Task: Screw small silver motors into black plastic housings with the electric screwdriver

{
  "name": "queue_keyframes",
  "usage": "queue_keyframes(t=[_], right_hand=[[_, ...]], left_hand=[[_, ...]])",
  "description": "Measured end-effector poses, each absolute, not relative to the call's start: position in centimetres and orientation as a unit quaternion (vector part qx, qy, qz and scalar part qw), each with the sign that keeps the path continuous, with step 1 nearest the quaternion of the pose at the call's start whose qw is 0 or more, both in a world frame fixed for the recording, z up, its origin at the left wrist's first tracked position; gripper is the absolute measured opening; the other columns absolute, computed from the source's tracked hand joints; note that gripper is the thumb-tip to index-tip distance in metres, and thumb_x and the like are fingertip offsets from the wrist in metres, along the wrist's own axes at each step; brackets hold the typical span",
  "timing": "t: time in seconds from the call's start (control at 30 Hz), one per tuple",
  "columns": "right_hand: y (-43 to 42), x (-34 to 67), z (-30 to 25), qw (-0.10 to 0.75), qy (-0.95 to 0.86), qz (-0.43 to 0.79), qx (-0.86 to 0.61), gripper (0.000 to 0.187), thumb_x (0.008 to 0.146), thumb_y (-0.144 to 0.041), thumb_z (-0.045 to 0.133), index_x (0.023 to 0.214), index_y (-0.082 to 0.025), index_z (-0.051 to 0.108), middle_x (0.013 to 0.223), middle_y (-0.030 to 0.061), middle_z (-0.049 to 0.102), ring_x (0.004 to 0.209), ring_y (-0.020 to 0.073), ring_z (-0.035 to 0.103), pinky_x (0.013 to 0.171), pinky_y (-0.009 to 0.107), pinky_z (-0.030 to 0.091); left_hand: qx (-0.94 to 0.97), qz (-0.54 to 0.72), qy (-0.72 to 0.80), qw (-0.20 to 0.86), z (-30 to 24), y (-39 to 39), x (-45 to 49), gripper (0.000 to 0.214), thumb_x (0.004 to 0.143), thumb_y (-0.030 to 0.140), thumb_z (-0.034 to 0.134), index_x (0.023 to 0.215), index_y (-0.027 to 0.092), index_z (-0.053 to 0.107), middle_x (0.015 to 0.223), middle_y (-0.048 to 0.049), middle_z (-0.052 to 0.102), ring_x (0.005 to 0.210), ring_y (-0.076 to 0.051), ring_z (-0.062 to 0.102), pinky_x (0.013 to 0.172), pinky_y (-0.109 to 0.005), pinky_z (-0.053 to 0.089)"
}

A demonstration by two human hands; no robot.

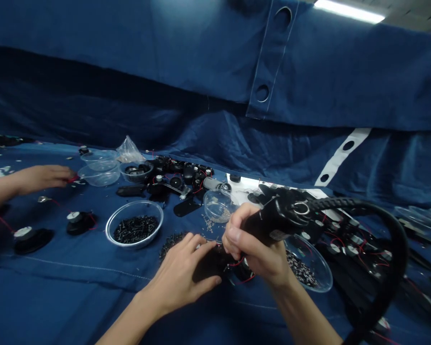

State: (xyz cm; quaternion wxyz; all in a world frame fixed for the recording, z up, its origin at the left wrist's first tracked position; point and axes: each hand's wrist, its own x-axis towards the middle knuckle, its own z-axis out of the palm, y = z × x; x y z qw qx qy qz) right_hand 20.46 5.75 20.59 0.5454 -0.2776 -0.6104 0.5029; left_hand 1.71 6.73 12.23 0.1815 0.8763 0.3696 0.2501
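Observation:
My right hand [258, 244] is wrapped round a black corded electric screwdriver [266, 223], its thick cable arching off to the right. The tool's front end points down and left, toward my left hand; its tip is hidden. My left hand [181, 270] curls round a dark plastic part [210, 263] on the blue cloth, thumb on the near side and fingers over the far side. Red wires and a small motor-like piece [244, 270] show at that part's right end. Just beyond my left fingers lies a heap of dark screws [170, 244].
A clear bowl of black screws [134, 230] stands left; another bowl of small screws [318, 278] is beside my right wrist. Small silvery screws spill from a tipped clear cup [217, 206]. Black wired parts [352, 239] crowd the right. Another person's hand [46, 178] reaches in at left.

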Motion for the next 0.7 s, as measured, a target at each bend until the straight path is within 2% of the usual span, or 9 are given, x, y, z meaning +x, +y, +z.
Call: queue_keyframes(t=[0.17,0.23,0.37,0.47,0.7], right_hand=[[5.6,20.2,21.6,0.479,-0.678,0.495,-0.256,0.018,0.082,-0.028,0.077,0.078,-0.02,0.062,0.068,-0.0015,0.058,0.057,0.0118,0.051,0.054,0.029,0.039],[5.5,19.7,21.6,0.495,-0.672,0.481,-0.269,0.017,0.081,-0.026,0.078,0.078,-0.019,0.062,0.068,-0.0021,0.057,0.058,0.0108,0.05,0.055,0.028,0.039],[5.5,19.2,20.8,0.545,-0.615,0.481,-0.307,0.023,0.089,-0.031,0.074,0.079,-0.021,0.056,0.058,-0.0067,0.051,0.05,0.0089,0.046,0.052,0.026,0.038],[5.6,19.3,20.4,0.545,-0.597,0.504,-0.304,0.026,0.09,-0.035,0.074,0.079,-0.022,0.054,0.056,-0.0071,0.051,0.049,0.0092,0.045,0.051,0.027,0.037],[5.5,19.2,20.5,0.57,-0.577,0.506,-0.295,0.025,0.089,-0.032,0.075,0.079,-0.022,0.055,0.054,-0.0075,0.05,0.048,0.0098,0.046,0.053,0.028,0.038]], left_hand=[[0.876,0.259,0.36,0.187,12.2,6.7,1.6,0.042,0.084,0.042,0.075,0.121,0.028,0.06,0.109,-0.004,0.061,0.099,-0.028,0.056,0.084,-0.046,0.053],[0.873,0.258,0.362,0.203,12.1,6.7,1.6,0.043,0.084,0.042,0.075,0.123,0.03,0.06,0.113,-0.0041,0.062,0.103,-0.029,0.057,0.087,-0.046,0.053],[0.867,0.25,0.37,0.222,12.2,6.8,1.6,0.043,0.084,0.043,0.075,0.123,0.03,0.062,0.12,-0.006,0.061,0.109,-0.03,0.057,0.093,-0.048,0.052],[0.867,0.24,0.374,0.226,12.3,6.9,1.7,0.046,0.084,0.044,0.075,0.125,0.029,0.062,0.124,-0.0075,0.061,0.112,-0.031,0.056,0.096,-0.049,0.051],[0.865,0.239,0.382,0.222,12.2,7.0,1.6,0.051,0.083,0.046,0.075,0.129,0.032,0.06,0.12,-0.0043,0.062,0.109,-0.029,0.057,0.093,-0.046,0.051]])
